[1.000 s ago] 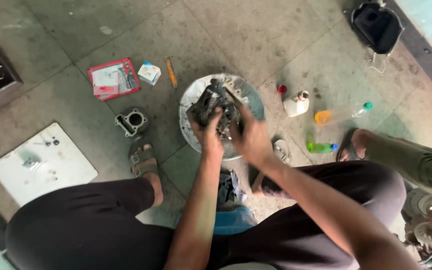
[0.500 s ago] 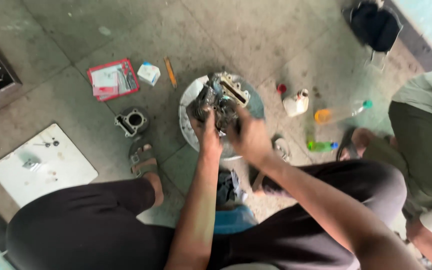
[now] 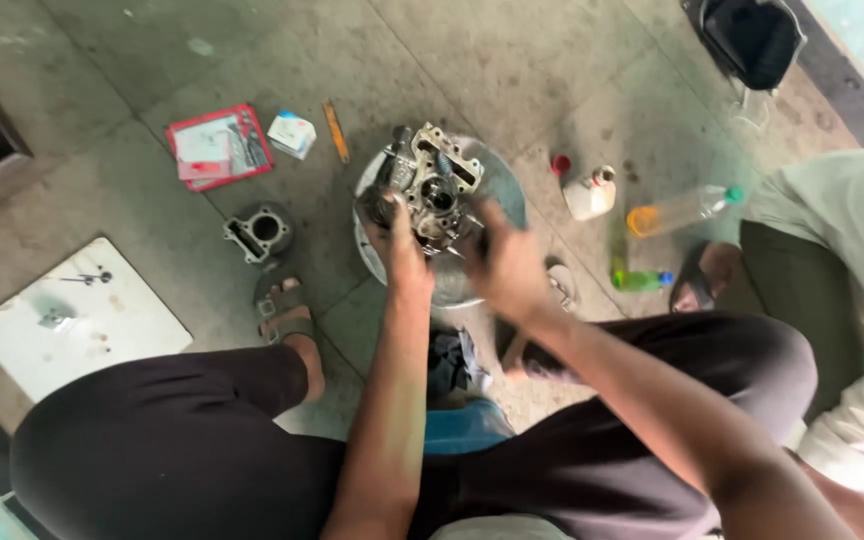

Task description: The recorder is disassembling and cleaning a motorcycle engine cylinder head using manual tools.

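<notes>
Head view: engine part (image 3: 432, 190) seemingly in left hand (image 3: 399, 245) grip.

Soft, even daylight; hands look slightly motion-blurred, shadows faint.

— Any room round the basin (image 3: 508, 190)?
— Bare floor (image 3: 512, 70) beyond it. Left, a cylinder (image 3: 259, 232) and red packet (image 3: 218, 146); right, a white jug (image 3: 591, 194), bottles (image 3: 680, 210) and another person's foot (image 3: 710, 272) crowd in.
</notes>
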